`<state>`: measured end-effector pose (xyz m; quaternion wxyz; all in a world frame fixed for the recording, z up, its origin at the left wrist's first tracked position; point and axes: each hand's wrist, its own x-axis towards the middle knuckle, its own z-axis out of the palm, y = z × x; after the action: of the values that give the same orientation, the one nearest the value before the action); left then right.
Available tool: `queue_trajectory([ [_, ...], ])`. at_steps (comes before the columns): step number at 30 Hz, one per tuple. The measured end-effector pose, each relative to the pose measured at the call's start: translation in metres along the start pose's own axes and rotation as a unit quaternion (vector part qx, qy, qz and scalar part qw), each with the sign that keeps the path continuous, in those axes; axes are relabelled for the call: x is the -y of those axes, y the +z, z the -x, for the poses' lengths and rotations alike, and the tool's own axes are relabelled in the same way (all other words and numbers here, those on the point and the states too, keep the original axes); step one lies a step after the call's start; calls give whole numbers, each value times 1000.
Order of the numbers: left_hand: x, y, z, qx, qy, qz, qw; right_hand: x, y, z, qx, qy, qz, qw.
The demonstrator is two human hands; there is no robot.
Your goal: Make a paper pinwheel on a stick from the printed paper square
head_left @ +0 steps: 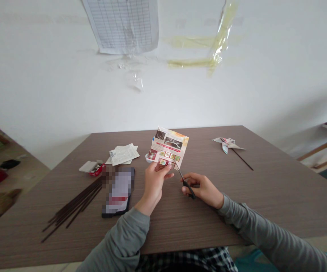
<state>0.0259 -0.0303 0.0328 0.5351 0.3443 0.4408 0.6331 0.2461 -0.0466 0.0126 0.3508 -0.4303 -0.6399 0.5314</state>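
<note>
A square of printed paper (169, 145), with photos and red banners on it, is held up over the table by my left hand (155, 180), its lower edge pinched between thumb and fingers. My right hand (201, 187) grips a pair of scissors (188, 187) by the dark handles. The scissor blades point up and left, and their tips meet the paper's lower right part. Whether the blades are apart there is too small to tell. Behind the paper's left edge a small white and blue thing (148, 157) is mostly hidden.
On the brown table (209, 226), dark thin sticks (75, 200) lie at left beside a phone (119, 192). Further back are a small red box (97, 169) with its lid up and folded papers (124, 155). A paper pinwheel (228, 143) on a stick lies at right, near the wall (67, 83).
</note>
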Motion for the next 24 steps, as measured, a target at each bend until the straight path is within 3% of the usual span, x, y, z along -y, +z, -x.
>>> queue_trajectory([
  [12, -1, 0, 1, 3, -11, -3, 1000, 7, 0, 1, 0, 8, 3, 1000],
  [24, -2, 0, 1, 14, -19, -6, 1000, -2, -3, -1, -6, 1, 14, 1000],
])
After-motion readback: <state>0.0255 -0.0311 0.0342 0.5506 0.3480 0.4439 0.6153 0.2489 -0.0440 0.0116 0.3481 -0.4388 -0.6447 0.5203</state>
